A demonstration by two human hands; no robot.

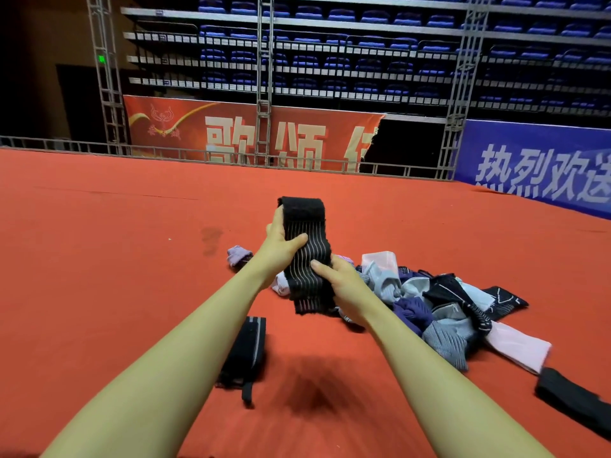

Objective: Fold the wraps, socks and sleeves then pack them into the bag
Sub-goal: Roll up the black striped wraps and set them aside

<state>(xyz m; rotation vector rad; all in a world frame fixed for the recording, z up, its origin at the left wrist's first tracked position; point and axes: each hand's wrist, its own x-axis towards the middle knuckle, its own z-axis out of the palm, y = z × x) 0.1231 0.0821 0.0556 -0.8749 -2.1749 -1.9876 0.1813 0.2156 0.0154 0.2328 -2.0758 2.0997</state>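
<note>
A black elastic wrap with thin pale stripes (305,226) is held up in the air over the red floor, doubled over at its top. My left hand (281,242) grips its upper part, and my right hand (340,279) grips its lower part. A folded black wrap with grey stripes (246,352) lies on the floor below my left forearm. To the right lies a loose pile of socks and sleeves (439,305) in grey, purple, black and pink. A small purple sock (238,255) lies apart on the left. No bag is in view.
The red carpeted floor (99,259) spreads wide on all sides. A black strap or wrap (575,401) lies at the right edge. A metal rail, truss posts and banners (251,133) close off the far side, with blue seats behind.
</note>
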